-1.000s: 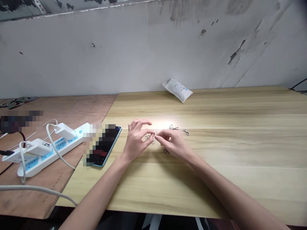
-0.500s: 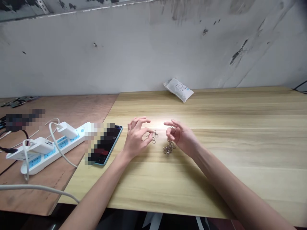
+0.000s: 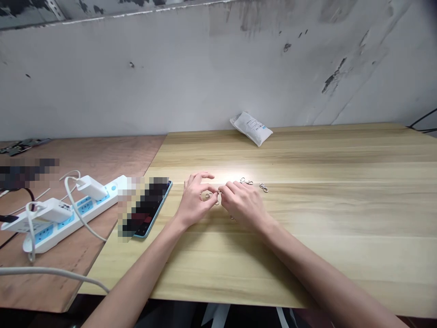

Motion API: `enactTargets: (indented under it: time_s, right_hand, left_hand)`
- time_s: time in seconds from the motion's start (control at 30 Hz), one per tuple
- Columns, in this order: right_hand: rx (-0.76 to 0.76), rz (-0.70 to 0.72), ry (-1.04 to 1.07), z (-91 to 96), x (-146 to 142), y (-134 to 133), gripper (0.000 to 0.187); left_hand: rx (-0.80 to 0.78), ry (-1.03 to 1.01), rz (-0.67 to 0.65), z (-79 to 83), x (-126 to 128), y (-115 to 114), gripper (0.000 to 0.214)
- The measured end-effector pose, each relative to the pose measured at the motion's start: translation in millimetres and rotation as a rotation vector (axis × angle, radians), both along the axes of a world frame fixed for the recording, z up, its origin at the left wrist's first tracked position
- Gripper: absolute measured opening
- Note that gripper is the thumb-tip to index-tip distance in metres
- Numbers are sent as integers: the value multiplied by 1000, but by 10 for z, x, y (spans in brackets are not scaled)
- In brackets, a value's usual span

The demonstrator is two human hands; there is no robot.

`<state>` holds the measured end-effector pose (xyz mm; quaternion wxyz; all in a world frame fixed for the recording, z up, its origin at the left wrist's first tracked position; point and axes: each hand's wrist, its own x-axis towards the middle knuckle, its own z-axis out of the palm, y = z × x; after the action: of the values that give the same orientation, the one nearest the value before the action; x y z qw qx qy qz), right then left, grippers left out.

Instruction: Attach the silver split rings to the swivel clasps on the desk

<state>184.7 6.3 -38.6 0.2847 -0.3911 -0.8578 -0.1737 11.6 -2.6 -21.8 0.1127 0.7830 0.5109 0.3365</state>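
Thumb and index finger of my left hand (image 3: 198, 200) pinch a small silvery key ring piece (image 3: 219, 192), the other fingers raised. Fingertips of my right hand (image 3: 244, 200) close on the same piece from the right, so the two hands meet at it. Under my left fingertips lie loose metal rings (image 3: 208, 196) on the wooden table. A pile of key rings (image 3: 232, 217) is mostly hidden beneath my right hand. Beyond that hand lie a few ring-and-clasp pieces (image 3: 246, 181), with another key ring clasp (image 3: 264, 187) to their right.
A phone (image 3: 148, 214), partly blurred out, lies left of my hands. Farther left, a white power strip (image 3: 112, 187) with chargers and cables rests on a brown board (image 3: 136, 150). A white plastic packet (image 3: 251, 129) sits at the back by the wall.
My right hand has moved left from above the key ring pile to my left fingertips and turned palm down. Ring pieces behind it have come into view; the pile is now mostly covered.
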Motion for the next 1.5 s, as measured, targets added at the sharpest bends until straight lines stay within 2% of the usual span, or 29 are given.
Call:
enactTargets:
  time_s: [0.13,0.23,0.33,0.43,0.5,0.63,0.8,0.9,0.97,1.03,1.1,1.33,1.5]
  right_hand:
    - [-2,-10,20,18,38,21,22]
    - [-129,-15,60,32,36,13,24]
    - [-399,26,228,43,18,-24,18]
    - [-773,219,410,59,32,-49,15]
    - [-870,295,449,78,86,-30,17]
    - [-684,137,359,135,279,73,15]
    - [-760,190,170,195,464,157,13]
    - [-708,165,185,174,555,236,17]
    - [-634,58,216,129,632,313,19]
    - [-558,-107,211,76,702,381,19]
    - [-531,-175,163,31,733,418,25]
    - [-427,-136,-17,-33,558,385,23]
    - [-382,-145,6,-44,498,377,16]
  left_hand:
    - [47,57,10,18,-8,0,12]
    - [110,124,14,28,-28,5,12]
    - [156,166,12,36,-55,14,11]
    - [189,178,40,42,-86,27,11]
    - [206,198,60,41,-110,40,11]
    - [182,328,28,33,-169,71,10]
    - [114,449,-42,45,-215,83,13]
    - [96,430,-60,55,-221,80,13]
    - [94,406,-52,57,-224,79,13]
    - [99,397,-44,60,-225,77,12]
    - [103,394,-44,65,-225,74,12]
    - [102,341,-56,56,-203,64,11]
    - [101,310,-76,23,-198,75,11]
